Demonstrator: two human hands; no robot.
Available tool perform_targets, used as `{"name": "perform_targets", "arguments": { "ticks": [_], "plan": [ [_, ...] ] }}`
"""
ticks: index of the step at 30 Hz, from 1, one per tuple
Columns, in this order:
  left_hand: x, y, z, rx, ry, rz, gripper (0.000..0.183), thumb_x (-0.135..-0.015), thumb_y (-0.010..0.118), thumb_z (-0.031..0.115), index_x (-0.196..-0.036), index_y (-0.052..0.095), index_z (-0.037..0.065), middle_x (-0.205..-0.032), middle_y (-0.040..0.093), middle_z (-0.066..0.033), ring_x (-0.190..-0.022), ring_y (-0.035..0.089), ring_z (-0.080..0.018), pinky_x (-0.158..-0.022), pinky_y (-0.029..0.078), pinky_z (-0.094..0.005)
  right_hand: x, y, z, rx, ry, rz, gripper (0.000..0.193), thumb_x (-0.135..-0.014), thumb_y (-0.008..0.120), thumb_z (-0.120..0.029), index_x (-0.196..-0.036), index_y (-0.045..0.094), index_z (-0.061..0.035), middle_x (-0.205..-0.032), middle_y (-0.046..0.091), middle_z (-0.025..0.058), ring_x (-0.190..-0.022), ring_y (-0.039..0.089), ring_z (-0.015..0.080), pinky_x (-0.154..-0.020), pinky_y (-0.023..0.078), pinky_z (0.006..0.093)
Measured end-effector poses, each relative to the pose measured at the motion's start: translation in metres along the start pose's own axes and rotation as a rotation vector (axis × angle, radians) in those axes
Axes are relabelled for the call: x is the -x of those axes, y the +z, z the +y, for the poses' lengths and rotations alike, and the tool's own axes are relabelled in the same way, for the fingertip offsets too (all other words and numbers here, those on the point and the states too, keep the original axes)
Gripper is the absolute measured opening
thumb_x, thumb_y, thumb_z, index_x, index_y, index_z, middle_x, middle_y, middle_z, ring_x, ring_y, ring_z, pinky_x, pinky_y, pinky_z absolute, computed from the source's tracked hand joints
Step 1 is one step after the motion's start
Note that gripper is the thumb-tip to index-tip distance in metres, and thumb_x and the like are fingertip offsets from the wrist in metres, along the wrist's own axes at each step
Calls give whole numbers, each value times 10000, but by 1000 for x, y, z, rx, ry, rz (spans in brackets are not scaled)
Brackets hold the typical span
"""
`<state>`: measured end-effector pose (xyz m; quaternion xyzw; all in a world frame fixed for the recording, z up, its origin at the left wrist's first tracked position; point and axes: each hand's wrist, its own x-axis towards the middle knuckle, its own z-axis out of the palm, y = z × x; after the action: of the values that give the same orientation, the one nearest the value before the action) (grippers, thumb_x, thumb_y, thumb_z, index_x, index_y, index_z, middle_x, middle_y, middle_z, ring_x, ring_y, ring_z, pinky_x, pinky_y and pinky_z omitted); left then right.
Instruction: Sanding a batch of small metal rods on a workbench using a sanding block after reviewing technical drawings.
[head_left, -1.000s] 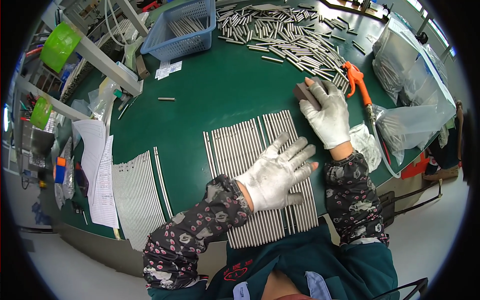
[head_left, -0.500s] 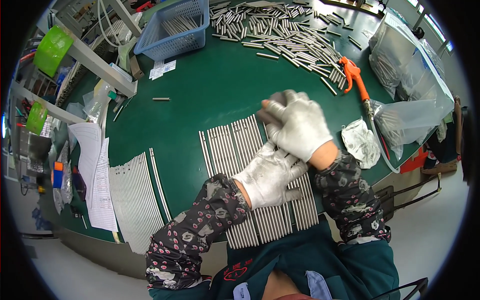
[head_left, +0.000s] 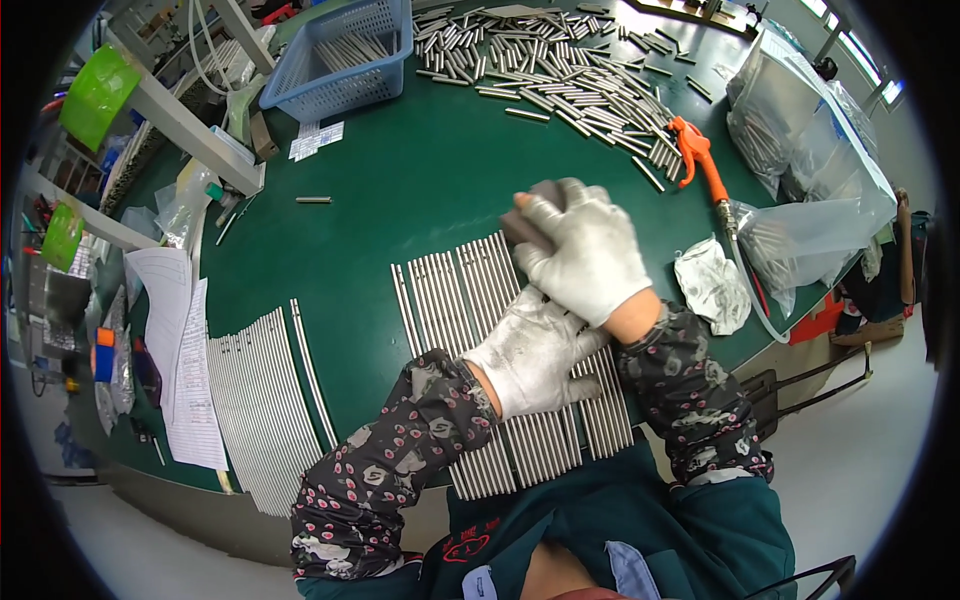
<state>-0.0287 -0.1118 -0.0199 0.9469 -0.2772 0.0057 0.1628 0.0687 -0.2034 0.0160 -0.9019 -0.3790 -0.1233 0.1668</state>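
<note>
My left hand (head_left: 535, 355) lies palm down with its fingers partly hidden, pressed across the row of long metal rods (head_left: 490, 275) on the bench in front of me. My right hand (head_left: 585, 250) is wrapped round a dark block (head_left: 517, 232), its wrist crossing just over my left fingers, and the block sits at the far ends of the rods; whether it bears on them or hovers a touch above, I can't tell. To do this well, I judge, I should spread the left palm's weight evenly — a rod pressed less than its neighbours could roll — and hold the block level, so it meets the ends squarely. The narrow gaps in the row deserve care too, since rods can creep sideways into them. With my hands this close, I'd mind my left fingertips under the block. Out to the left, another batch of rods (head_left: 260, 400) lies side by side, a few thin ones (head_left: 315, 375) set just apart from it. Farther off on the green bench (head_left: 370, 190) are the heaped short pins (head_left: 590, 95) and the orange air gun (head_left: 693, 150) — both well apart from my row.
</note>
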Motion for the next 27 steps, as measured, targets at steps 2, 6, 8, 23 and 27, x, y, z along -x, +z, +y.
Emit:
{"name": "perform_targets", "arguments": {
  "ticks": [2,6,8,23,27],
  "plan": [
    [-1,-3,2,-14,22,108,746,-799,581,585,-1342,504,79,-1434,419,-147,-1382,320,-320,-1177,140,-525,1,6,-2,52,-32,-5,382,-766,644,-302,-1107,702,-140,-1064,623,176,-953,605,322,-844,509,424],
    [-11,-13,6,-53,4,-65,731,-814,565,567,-1373,492,102,-1470,384,-134,-1420,254,-298,-1181,81,-542,-3,-13,32,194,232,-47,345,-773,643,-282,-1081,716,-143,-999,636,161,-935,611,327,-818,518,421],
    [-12,-13,6,-23,-9,-115,735,-812,563,574,-1372,494,104,-1474,382,-133,-1419,256,-298,-1177,69,-557,0,-8,23,23,125,46,376,-773,647,-289,-1115,703,-144,-1053,623,181,-947,606,339,-838,512,423],
    [6,-13,4,-114,-14,-71,787,-774,620,596,-1398,447,149,-1466,396,-125,-1410,293,-289,-1178,122,-528,6,1,63,20,168,135,344,-754,638,-316,-1047,721,-155,-974,629,171,-911,623,349,-758,522,457],
    [13,-15,6,-107,-42,-45,778,-748,648,577,-1369,480,139,-1439,423,-135,-1391,317,-297,-1168,137,-527,6,-2,61,27,158,141,348,-766,631,-307,-1064,714,-149,-974,626,175,-906,619,344,-752,522,454]
  ]
}}
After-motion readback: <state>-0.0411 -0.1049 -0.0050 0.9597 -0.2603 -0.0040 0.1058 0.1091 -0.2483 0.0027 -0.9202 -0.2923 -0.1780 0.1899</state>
